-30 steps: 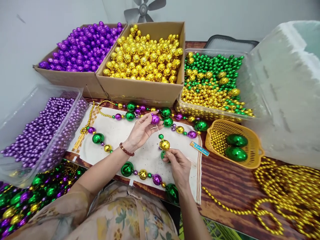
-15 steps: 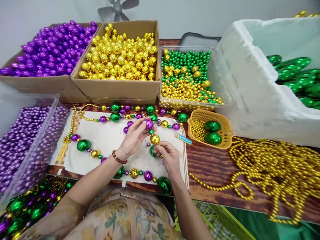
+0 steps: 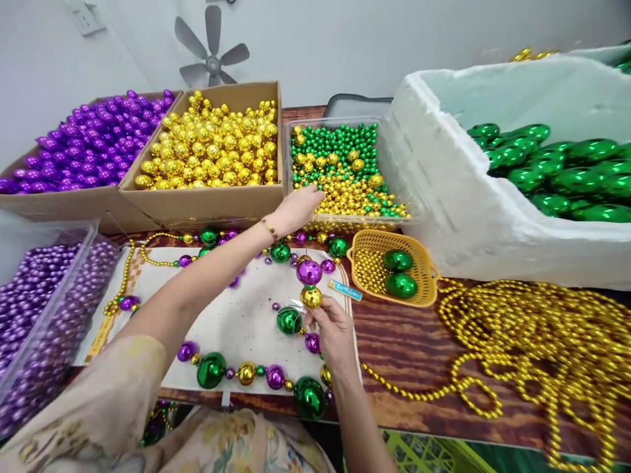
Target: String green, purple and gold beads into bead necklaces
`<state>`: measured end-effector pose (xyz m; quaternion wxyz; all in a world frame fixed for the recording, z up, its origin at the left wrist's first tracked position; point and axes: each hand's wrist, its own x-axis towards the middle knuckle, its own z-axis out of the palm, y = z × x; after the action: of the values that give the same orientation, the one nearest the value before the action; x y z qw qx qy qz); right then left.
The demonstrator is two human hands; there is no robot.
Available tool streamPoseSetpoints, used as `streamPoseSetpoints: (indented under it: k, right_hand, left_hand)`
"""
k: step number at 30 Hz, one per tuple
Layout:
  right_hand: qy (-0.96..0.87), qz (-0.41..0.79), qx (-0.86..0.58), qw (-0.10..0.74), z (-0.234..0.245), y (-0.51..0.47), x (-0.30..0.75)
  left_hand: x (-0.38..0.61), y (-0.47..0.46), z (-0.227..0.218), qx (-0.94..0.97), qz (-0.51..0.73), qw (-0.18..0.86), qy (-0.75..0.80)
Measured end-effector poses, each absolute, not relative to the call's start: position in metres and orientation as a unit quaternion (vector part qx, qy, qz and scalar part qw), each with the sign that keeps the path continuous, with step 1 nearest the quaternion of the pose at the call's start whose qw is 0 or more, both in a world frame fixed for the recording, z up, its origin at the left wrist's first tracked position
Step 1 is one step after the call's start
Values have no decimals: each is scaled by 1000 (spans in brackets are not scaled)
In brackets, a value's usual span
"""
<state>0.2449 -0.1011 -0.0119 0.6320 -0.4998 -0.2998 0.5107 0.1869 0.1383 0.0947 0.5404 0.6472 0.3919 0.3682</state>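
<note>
My left hand reaches over the near left side of a clear tub of small green and gold beads. Its fingertips are pressed together at the gold beads; what they pinch, if anything, is hidden. My right hand grips a bead strand just under a gold ball, with a purple ball above it. Beside the fingers are a large green ball and a smaller purple ball. More of the strand, with a green ball, curves along the near edge of the white cloth.
Boxes of purple beads and gold balls stand behind. A tub of small purple beads is at left. To the right are a yellow basket, a white foam box and piled gold bead chains.
My left hand has let go of the purple ball and moved up and away to the tub. My right hand keeps hold of the strand. The view has shifted.
</note>
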Motion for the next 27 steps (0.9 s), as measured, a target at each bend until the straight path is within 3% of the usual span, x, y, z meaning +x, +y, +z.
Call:
streamPoseSetpoints:
  k: [5, 10, 15, 18, 22, 27]
  right_hand:
    - [-298, 495, -513, 635, -17, -104, 246]
    - [-279, 502, -505, 645, -22, -105, 248]
    - [-291, 473, -515, 654, -16, -103, 251]
    - [-302, 458, -513, 660, -3, -93, 249]
    - [-337, 461, -483, 664, 20, -71, 233]
    - [-376, 520, -460, 613, 33, -61, 201]
  left_hand:
    - [225, 200, 75, 690, 265, 455, 496]
    - [231, 216, 59, 728, 245, 417, 486]
    - [226, 213, 73, 784, 218, 355, 460]
    - [206, 194, 96, 763, 311, 402, 401]
    - [145, 132, 123, 621, 418, 549, 372]
    - [56, 49, 109, 399, 500, 673, 371]
